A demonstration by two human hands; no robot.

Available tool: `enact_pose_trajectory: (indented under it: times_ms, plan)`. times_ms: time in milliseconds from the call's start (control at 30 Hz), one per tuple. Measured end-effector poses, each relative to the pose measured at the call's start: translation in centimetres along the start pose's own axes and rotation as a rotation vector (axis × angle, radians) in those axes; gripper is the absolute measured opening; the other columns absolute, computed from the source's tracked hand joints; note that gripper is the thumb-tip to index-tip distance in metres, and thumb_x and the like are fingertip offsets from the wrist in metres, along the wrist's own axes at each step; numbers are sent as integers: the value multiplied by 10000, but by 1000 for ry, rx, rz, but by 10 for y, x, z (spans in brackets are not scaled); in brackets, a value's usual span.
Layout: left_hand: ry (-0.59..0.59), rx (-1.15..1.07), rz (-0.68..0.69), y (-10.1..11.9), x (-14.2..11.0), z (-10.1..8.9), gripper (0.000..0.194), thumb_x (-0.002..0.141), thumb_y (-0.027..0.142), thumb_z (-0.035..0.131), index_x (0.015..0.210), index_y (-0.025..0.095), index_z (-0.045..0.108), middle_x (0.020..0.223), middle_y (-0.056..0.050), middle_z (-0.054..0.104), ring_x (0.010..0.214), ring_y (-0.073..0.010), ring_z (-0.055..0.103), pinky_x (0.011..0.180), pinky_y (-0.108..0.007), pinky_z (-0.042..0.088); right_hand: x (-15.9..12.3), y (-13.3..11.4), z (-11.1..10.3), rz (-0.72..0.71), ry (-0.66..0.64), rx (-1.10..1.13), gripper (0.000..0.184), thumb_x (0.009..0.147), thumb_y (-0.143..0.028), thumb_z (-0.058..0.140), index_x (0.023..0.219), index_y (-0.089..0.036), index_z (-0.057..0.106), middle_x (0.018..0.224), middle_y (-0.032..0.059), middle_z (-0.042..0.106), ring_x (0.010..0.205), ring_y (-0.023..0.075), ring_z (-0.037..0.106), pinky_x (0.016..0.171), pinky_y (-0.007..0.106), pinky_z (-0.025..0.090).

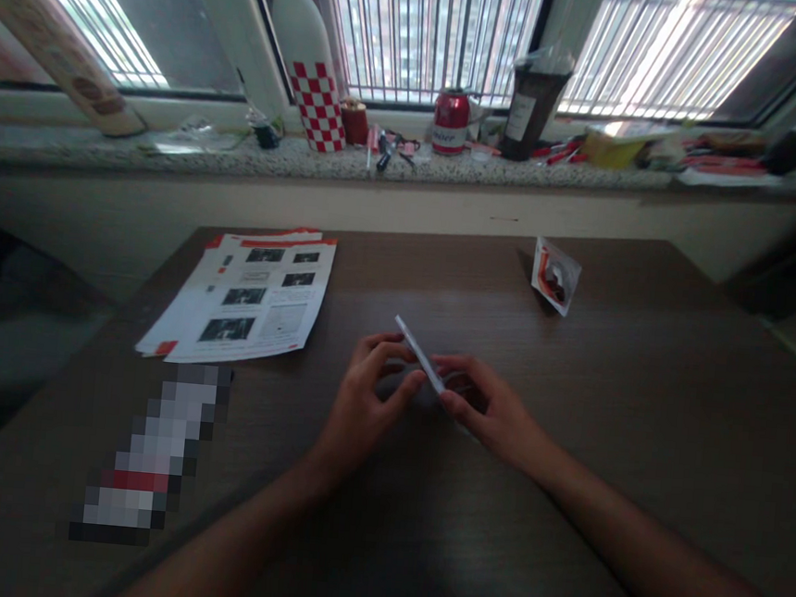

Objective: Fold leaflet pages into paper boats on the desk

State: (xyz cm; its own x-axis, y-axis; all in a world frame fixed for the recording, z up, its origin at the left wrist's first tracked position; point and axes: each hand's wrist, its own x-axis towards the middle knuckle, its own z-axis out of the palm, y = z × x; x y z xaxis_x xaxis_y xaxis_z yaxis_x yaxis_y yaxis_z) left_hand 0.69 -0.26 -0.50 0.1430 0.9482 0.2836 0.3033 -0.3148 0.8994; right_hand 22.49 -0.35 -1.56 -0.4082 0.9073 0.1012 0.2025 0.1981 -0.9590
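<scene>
Both of my hands meet over the middle of the dark wooden table [640,403]. Between them is a thin white card-like piece [419,354], tilted on edge. My left hand [364,407] pinches its near side with curled fingers. My right hand [490,409] grips its lower right end with fingers closed. What the piece is exactly I cannot make out.
A stack of printed sheets with red corners [249,295] lies at the left. A small clear packet with a red item [555,275] stands at the back right. A pixelated object [154,454] lies front left. The windowsill holds a checked bottle [314,59], a red can [451,122] and a dark cup [532,106].
</scene>
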Motion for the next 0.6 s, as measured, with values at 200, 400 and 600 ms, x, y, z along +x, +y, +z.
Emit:
enact_pose_trajectory:
  times_ms: [200,400,600]
  plan:
    - [-141,-268,-188,10,0,1,164,1002,325,648,1103,204,600,1127,-58,682,1081,-223,692,974,-380,560,-2,-3,2,-26,-24,-64,421,1013,-441,632,1417,-329,595,1248,78,653,1094,232,668,954,417,559]
    - [-142,-286,-239,11,0,1,210,987,368,662,1091,205,580,1150,-75,682,1096,-245,684,968,-394,545,-3,-6,5,-36,-16,-66,403,1015,-435,631,1396,-309,601,1227,80,674,1044,223,680,928,408,564]
    - [-169,-326,-237,8,-2,3,214,978,354,680,1094,202,585,1158,-85,685,1133,-258,669,1000,-414,525,-4,-8,6,11,-15,-27,412,1003,-406,642,1388,-270,583,1186,82,724,1006,228,712,864,398,587]
